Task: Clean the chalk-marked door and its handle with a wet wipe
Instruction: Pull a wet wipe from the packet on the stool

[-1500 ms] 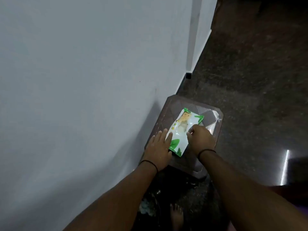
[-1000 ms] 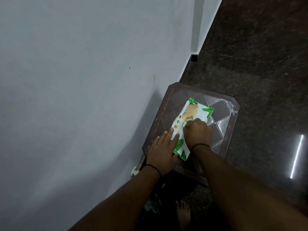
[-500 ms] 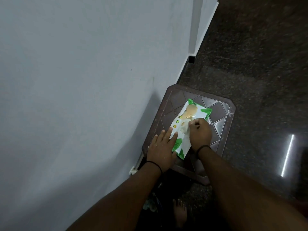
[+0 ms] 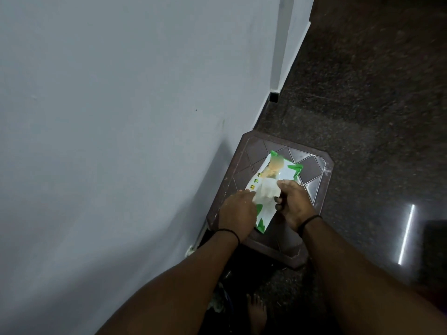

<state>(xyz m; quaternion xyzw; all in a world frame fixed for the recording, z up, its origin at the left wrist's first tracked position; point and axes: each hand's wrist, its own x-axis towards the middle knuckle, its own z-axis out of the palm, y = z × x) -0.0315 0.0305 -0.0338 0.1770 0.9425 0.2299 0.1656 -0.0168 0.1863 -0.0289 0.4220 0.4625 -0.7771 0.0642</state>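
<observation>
Wipe [image 4: 267, 192] now pulled up, right-hand [image 4: 294, 204] fingers pinching it | left hand [image 4: 238, 213] flat on pack [image 4: 273, 189] | brown stool [image 4: 314, 187] (dark floor [image 4: 362, 117], white wall [image 4: 108, 117])

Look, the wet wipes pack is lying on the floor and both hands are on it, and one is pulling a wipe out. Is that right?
Not quite. The head view shows the wet wipes pack lying on a dark brown stool, not on the floor. The rest holds: the left hand holds the pack down, and the right hand pulls out a white wipe.
</observation>
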